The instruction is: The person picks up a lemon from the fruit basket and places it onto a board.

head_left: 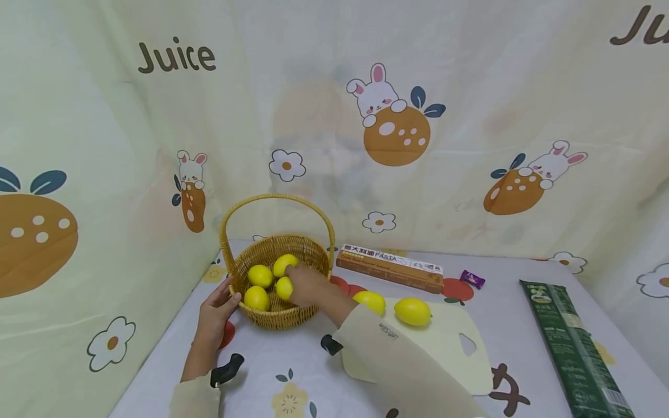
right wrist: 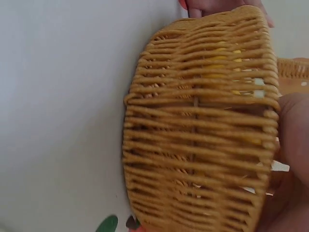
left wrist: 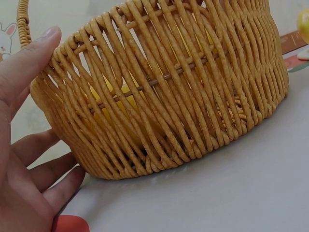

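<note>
A wicker basket with a tall arched handle stands at the left of the table. In it lie several yellow lemons. My left hand holds the basket's left side, its thumb at the rim; in the left wrist view the other fingers lie against the weave. Reaching over the right rim, my right hand is inside the basket and grips a lemon; some of its fingers are hidden. In the right wrist view the basket wall covers most of the lemons.
Two more lemons lie on a pale cutting board under and beside my right forearm. Behind it is a long pasta box. A small purple packet and a long green packet lie farther right. A printed cloth hangs behind.
</note>
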Motion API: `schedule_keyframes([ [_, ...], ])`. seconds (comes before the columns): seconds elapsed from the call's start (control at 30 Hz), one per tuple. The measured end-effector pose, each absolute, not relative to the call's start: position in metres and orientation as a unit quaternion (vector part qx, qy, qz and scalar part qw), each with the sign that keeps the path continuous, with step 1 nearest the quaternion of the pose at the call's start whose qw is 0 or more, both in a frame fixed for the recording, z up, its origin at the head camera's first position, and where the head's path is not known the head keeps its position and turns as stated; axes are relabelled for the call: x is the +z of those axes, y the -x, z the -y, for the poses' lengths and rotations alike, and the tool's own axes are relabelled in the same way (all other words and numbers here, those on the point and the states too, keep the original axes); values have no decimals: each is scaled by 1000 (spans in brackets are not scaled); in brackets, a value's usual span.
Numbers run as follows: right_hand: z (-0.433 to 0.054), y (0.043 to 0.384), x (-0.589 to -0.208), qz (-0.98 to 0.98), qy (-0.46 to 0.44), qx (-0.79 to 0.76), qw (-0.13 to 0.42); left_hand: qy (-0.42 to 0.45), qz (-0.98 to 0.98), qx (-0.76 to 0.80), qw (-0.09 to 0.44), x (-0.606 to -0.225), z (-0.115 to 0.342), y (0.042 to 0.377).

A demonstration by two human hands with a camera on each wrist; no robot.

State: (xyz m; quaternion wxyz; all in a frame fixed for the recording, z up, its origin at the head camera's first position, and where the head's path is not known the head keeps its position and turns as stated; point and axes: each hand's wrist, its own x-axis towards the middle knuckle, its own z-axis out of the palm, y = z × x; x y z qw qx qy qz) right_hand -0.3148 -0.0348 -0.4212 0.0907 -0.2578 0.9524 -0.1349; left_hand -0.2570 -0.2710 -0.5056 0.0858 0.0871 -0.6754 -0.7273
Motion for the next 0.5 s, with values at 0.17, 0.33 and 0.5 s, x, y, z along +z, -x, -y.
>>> schedule_keyframes([
  [0.17,23,313,-415,-950,261,-161,58,-85,681,-723,85,-505,273,257],
  [0.33,17,308,-406,-947,271,-166,44,-91,688,-715,78,-504,273,257],
  [0.5,7,298,-394,-943,284,-173,29,-94,686,-718,76,-506,272,257],
])
